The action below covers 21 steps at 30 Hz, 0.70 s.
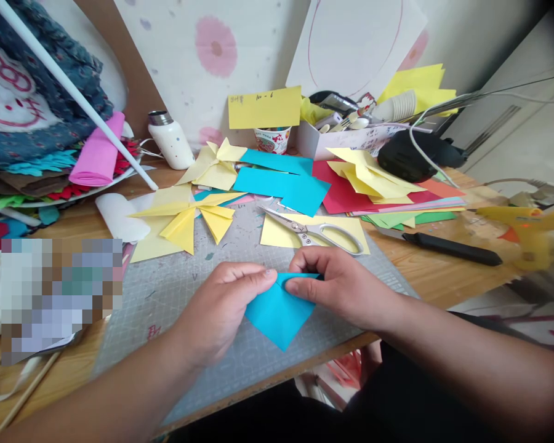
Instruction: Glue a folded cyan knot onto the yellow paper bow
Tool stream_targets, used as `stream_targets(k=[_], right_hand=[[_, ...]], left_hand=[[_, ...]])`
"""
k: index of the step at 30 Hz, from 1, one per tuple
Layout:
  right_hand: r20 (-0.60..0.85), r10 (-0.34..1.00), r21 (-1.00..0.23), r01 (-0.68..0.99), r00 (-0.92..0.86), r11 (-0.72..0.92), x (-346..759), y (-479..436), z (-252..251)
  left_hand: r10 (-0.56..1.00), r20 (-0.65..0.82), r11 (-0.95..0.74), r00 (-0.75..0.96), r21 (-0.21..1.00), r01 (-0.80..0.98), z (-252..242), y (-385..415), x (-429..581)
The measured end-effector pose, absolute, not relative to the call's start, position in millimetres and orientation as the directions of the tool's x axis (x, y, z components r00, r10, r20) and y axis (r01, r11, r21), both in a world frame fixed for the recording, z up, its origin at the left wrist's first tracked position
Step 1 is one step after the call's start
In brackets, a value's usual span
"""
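Note:
A folded piece of blue paper [277, 314] lies on the grey cutting mat [175, 289], one corner pointing toward me. My left hand [221, 307] pinches its upper left edge with thumb and fingers. My right hand [337, 286] presses and pinches the upper right edge, fingers curled over the fold. The fingertips of both hands nearly meet at the top of the paper. Just behind my right hand lie white-handled scissors [314, 231] on a yellow sheet.
Folded yellow paper shapes [189, 218] and blue sheets [281, 184] lie behind the mat. Red, green and yellow sheets [378, 191] are stacked at right, with a black-handled knife [443, 246] and a yellow glue gun [530, 237]. A white bottle [170, 141] and cluttered boxes stand at the back.

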State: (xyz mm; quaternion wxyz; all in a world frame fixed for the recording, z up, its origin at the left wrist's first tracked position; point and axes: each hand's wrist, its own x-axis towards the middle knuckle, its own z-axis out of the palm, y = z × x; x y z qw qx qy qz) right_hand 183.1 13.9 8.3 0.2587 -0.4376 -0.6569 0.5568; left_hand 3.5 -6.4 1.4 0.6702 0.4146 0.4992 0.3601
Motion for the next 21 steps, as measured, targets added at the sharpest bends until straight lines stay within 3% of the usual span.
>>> stream_targets(k=[6, 12, 21], right_hand=[[-0.182, 0.837, -0.957, 0.289, -0.516, -0.030, 188, 15, 13], [-0.138, 0.822, -0.955, 0.293, -0.552, 0.036, 190, 14, 12], [-0.068, 0.838, -0.965, 0.249, -0.542, 0.083, 187, 14, 9]], left_hand=[[0.906, -0.418, 0.423, 0.062, 0.895, -0.140, 2, -5, 3], [0.851, -0.320, 0.257, 0.417, 0.945, 0.200, 2, -3, -5], [0.898, -0.149, -0.050, 0.414, 0.900, 0.433, 5, -5, -4]])
